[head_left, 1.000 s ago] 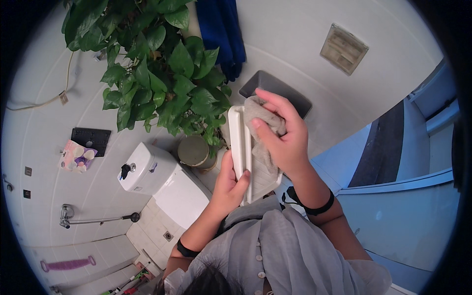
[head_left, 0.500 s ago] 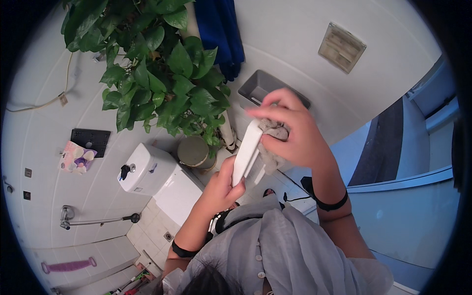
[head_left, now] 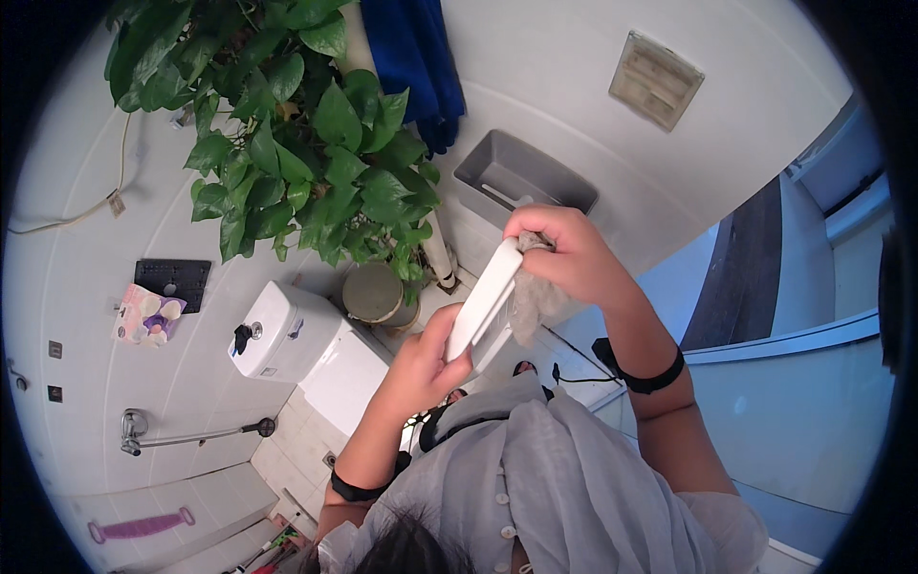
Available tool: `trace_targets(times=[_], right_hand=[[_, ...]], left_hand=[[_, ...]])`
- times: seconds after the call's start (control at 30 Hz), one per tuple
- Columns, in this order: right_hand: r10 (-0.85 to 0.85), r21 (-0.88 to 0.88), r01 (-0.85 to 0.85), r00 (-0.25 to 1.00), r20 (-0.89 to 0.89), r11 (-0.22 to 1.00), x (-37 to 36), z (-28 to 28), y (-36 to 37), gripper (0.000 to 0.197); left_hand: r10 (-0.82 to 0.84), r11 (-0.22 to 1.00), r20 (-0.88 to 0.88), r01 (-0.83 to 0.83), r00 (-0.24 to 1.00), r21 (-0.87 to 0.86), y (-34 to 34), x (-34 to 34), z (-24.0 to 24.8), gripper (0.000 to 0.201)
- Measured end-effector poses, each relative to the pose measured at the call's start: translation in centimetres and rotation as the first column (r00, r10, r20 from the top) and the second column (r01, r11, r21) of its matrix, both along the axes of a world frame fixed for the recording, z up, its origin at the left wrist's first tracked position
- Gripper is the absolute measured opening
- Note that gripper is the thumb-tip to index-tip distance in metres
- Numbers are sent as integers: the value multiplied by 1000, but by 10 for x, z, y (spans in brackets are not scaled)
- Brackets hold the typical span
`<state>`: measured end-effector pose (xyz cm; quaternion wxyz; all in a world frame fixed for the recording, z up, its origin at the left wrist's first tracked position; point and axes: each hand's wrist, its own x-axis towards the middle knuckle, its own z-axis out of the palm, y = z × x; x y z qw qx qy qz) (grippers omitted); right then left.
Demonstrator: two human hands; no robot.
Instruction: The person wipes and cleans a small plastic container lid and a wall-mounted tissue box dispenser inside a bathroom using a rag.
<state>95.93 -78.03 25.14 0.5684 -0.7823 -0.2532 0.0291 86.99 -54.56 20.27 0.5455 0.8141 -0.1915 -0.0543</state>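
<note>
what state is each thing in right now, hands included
left hand: closed on tray's near end
right hand: closed on cloth, at tray's far end
tray: tilted, held up
cloth: bunched at top, hanging loose below
toilet lid: down
towel: hanging
grey bin: open-topped

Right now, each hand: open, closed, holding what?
Left hand: closed, holding the white tray.
Right hand: closed, holding the cloth at the tray's edge.
</note>
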Motion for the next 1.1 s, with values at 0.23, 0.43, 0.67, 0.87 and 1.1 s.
trace_targets(times=[0.23,0.43,0.67,0.87,1.1], right_hand=[[0,13,-1,999,38,1000,-1,-10,-13,18],[23,214,1,994,-110,977,-9,4,-12,26],[-172,202,142,976,137,969,0,11,-14,33],[-156,387,188,981,-113,903,-9,27,2,27],[131,127,-125,991,-42,984,-3,20,3,20]], left_hand=[[-45,999,9,45,999,23,2,1,-3,45],[-190,945,-233,114,954,-307,7,5,-4,39],[-193,920,-257,84,947,-383,9,9,-14,43],[-211,888,-252,77,944,-453,11,10,-16,45],[-194,906,-274,65,942,-418,13,6,-15,46]])
